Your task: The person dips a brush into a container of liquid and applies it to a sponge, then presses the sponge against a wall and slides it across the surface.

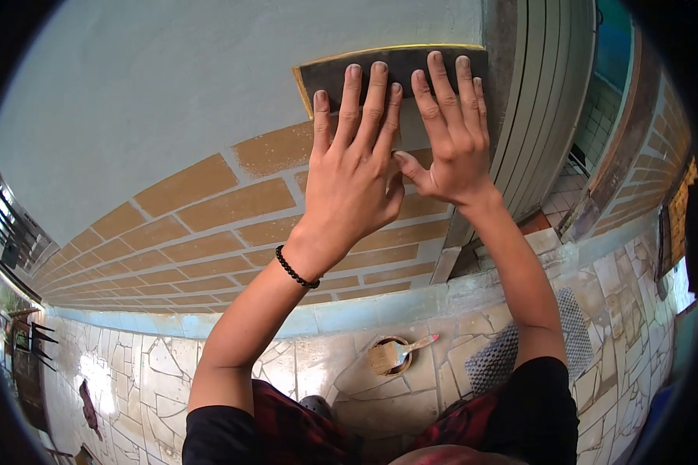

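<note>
Both hands are flat on the wall near the top middle of the frame, pressing a dark rectangular sheet [387, 74] with a yellowish edge against the pale plaster; left hand [354, 167] sits lower and a bit left, fingers [352, 97] stretched out and slightly spread, palm against the wall, so nothing is actually gripped, just pushed on; right hand [451, 139] is just beside it, fingers straight up over the sheet's right half, thumb tip touching the left hand's edge. The hands cover most of the sheet's lower part, so I can't tell where its bottom edge runs; its right end meets a grey ribbed door frame [539, 108]. There's a black bead bracelet [296, 269] on the left wrist.

Below the sheet the wall is painted with orange-brown bricks [209, 209]; then a pale blue ledge; then a cracked-stone floor [147, 380] at the bottom. Down there, bottom middle, a small round tin [390, 358] with a brush [403, 350] lying across it; what's in it is too small to make out. Left edge is warped dark clutter, can't read it.
</note>
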{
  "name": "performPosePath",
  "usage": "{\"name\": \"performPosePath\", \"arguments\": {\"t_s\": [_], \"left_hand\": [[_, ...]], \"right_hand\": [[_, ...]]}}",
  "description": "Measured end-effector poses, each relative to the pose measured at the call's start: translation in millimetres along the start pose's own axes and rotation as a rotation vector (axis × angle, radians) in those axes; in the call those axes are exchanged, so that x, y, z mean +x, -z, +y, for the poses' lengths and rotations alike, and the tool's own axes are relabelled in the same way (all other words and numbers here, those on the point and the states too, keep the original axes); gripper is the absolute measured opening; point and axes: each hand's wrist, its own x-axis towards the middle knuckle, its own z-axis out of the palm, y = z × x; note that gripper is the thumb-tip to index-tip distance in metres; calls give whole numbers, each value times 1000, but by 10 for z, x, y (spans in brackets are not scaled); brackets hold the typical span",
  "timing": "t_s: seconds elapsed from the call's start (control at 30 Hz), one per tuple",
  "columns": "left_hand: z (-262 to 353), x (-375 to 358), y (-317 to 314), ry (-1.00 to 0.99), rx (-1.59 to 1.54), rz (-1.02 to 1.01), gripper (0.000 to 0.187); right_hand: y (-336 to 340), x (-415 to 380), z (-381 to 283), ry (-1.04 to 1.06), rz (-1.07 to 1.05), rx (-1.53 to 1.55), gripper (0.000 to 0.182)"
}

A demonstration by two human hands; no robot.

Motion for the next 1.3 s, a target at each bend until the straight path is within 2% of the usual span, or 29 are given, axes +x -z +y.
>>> {"name": "performPosePath", "arguments": {"t_s": [0.23,0.43,0.53,0.73,1.0,1.3], "left_hand": [[-4,-28,-20,-21,-17,25,100],[-130,-59,155,-88,-178,19,102],[-159,-67,132,-95,-142,-16,101],[-147,-11,133,-85,-100,-22,98],[-171,-44,96,-101,-106,-21,104],[-164,-65,150,-109,-144,14,98]], "right_hand": [[82,3,-26,5,-4,21,84],[109,-29,72,60,62,114,73],[87,-20,51,45,92,134,68],[86,58,54,14,96,201,71],[125,48,54,35,93,197,72],[112,74,80,68,198,196,56]]}}
